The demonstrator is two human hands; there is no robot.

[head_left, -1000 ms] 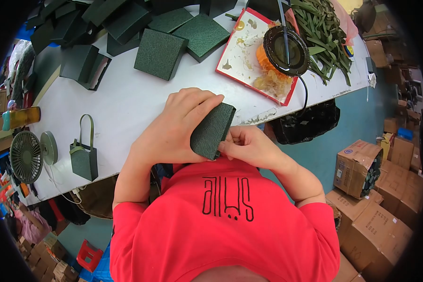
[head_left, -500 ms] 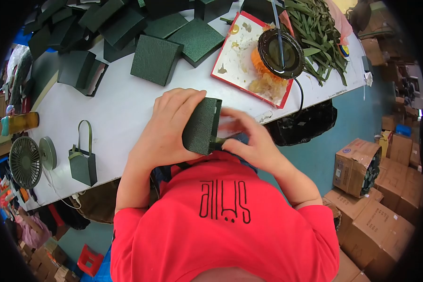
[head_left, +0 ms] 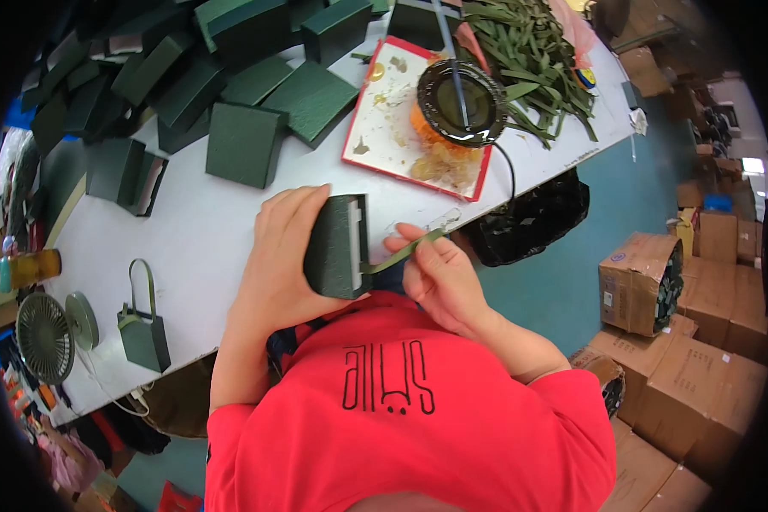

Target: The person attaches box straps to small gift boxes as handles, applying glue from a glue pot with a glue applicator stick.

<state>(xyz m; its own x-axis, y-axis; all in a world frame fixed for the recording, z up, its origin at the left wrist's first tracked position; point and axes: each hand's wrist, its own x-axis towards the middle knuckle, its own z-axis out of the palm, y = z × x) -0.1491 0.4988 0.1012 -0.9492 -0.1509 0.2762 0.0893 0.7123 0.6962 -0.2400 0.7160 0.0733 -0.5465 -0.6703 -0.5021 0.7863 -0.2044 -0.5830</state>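
Near my body at the table edge, my left hand [head_left: 273,256] is closed around a dark green textured box [head_left: 333,247], its pale-edged open side turned to the right. An olive green ribbon [head_left: 399,256] comes out of the box's lower right side. My right hand [head_left: 448,282] pinches this ribbon between thumb and fingers, to the right of the box. How the ribbon joins the box inside is hidden. Further left on the table stands a small green box with a ribbon handle [head_left: 145,340].
Many green boxes [head_left: 246,143] are piled at the back left. A black-rimmed pot [head_left: 461,102] with a stick in it stands on a stained, red-edged board [head_left: 384,162]. Behind it lies a heap of ribbons [head_left: 529,60]. A fan [head_left: 45,337] sits at left; cartons [head_left: 640,290] are stacked at right.
My right hand has moved away from the box's open side, drawing the ribbon out to the right. My left hand keeps hold of the box. The camera view has shifted slightly.
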